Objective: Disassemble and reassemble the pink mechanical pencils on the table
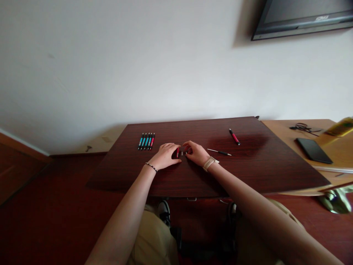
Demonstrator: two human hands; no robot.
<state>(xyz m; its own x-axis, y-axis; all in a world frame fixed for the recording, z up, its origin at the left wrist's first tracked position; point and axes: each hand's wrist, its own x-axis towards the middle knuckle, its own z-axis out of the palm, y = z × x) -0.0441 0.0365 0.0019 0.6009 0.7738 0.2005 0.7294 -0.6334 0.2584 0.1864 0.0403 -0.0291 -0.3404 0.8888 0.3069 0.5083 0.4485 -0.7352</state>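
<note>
Hand by hand: your left hand arches around a red barrel, grip unclear; your right hand curls beside a small part, hold unclear. Rightward lies a refill. You seem to be handling pen parts; next calls for fine pinching.

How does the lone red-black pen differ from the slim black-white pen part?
The red-black pen has a red section; the slim black-white pen part has none. The pen slants toward the white wall; the part lies nearly crosswise. Both rest unheld on the dark brown table.
</note>
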